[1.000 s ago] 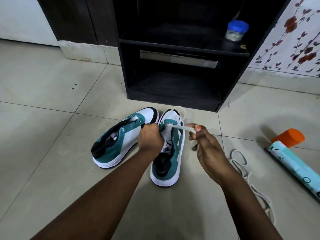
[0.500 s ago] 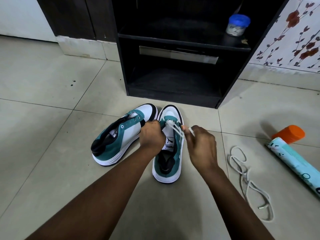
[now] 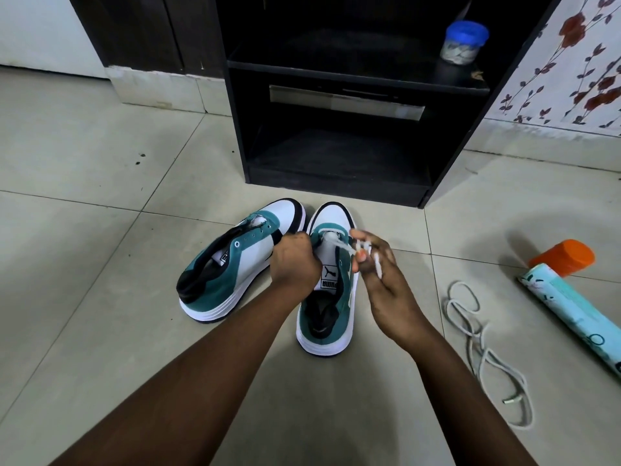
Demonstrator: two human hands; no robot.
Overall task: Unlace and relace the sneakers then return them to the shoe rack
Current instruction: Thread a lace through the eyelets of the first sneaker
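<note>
Head view: left hand (image 3: 293, 264) holds right shoe (image 3: 327, 280) steady; right hand (image 3: 376, 274) pinches lace (image 3: 339, 245), likely to thread holes. Spare lace (image 3: 477, 334) waits on floor (image 3: 100, 297).

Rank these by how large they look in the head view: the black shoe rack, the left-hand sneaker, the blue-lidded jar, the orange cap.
1. black shoe rack
2. left-hand sneaker
3 and 4. orange cap and blue-lidded jar look alike; the jar stands farther away, so unranked.

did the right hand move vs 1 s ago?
Yes. The right hand, pinching the white lace, came back in toward the right teal-and-white sneaker.
</note>
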